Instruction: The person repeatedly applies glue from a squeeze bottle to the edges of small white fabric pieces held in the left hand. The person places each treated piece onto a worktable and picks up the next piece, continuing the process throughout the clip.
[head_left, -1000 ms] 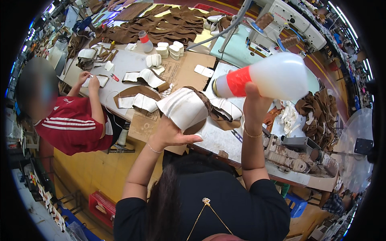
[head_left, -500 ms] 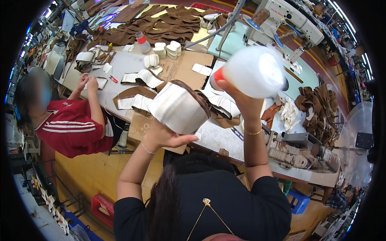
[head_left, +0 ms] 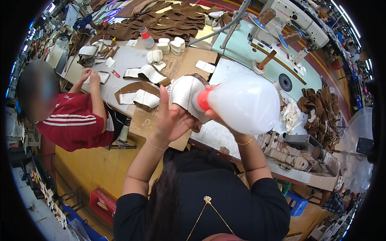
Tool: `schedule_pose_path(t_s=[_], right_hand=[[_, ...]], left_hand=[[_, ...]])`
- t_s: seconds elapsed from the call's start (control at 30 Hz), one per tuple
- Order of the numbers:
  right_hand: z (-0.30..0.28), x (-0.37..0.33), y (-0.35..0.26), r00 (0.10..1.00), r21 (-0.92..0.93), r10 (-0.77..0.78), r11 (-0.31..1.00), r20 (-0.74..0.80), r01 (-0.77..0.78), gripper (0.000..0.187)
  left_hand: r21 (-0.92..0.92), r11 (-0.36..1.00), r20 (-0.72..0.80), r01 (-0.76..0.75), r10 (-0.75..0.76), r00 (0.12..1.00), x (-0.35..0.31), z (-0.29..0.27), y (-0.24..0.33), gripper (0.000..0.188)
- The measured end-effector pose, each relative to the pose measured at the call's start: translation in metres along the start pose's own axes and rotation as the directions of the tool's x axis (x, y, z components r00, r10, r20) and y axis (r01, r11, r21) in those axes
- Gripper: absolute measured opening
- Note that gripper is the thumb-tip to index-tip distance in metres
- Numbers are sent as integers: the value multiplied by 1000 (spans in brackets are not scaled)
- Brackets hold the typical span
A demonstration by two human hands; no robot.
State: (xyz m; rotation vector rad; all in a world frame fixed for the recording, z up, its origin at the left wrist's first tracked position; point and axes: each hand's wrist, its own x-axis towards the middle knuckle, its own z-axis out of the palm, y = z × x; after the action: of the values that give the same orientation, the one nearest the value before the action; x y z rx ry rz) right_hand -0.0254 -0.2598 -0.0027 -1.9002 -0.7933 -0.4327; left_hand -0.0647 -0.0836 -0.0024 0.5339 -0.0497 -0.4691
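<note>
My left hand [head_left: 177,120] supports a curved white-lined brown piece [head_left: 187,91], which looks like a shoe upper, from below. Its thumb stands up, away from the piece, and the fingers lie under it. In my right hand [head_left: 219,117] is a large translucent white squeeze bottle [head_left: 249,104], tipped on its side. The bottle's red collar [head_left: 204,99] points left and its pale tip end is against or just in front of the white lining. Whether anything comes out of the tip cannot be seen.
More white-and-brown pieces [head_left: 146,97] lie on the table beside flat cardboard [head_left: 193,60]. Stacked white pads [head_left: 177,45] and a smaller red-necked bottle [head_left: 146,38] stand beyond. A sewing machine [head_left: 297,20] is at far right. A co-worker in a red shirt [head_left: 76,120] works at left.
The bottle has come down and left to the white-lined piece, its collar now turned toward it. My left hand has turned palm-up, with its thumb lifted off the piece.
</note>
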Motion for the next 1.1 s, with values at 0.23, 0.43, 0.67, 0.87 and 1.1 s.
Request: schedule_pose_path(t_s=[0.23,0.43,0.67,0.87,1.1], right_hand=[[7,-3,15,984,110,173,980,-40,-168,48],[-10,14,-4,980,273,190,941,66,-200,41],[-5,7,-6,977,-79,-128,987,170,143,53],[-6,0,6,998,430,-52,901,-19,55,55],[-12,20,9,857,305,175,952,-485,-22,36]], left_hand=[[-190,982,179,12,22,984,6,5,2,113],[-254,967,86,27,-6,996,6,11,3,115],[-312,950,362,5,114,925,7,1,7,118],[-301,953,230,-38,112,967,8,11,4,117],[-186,979,71,-88,103,992,-3,7,8,114]])
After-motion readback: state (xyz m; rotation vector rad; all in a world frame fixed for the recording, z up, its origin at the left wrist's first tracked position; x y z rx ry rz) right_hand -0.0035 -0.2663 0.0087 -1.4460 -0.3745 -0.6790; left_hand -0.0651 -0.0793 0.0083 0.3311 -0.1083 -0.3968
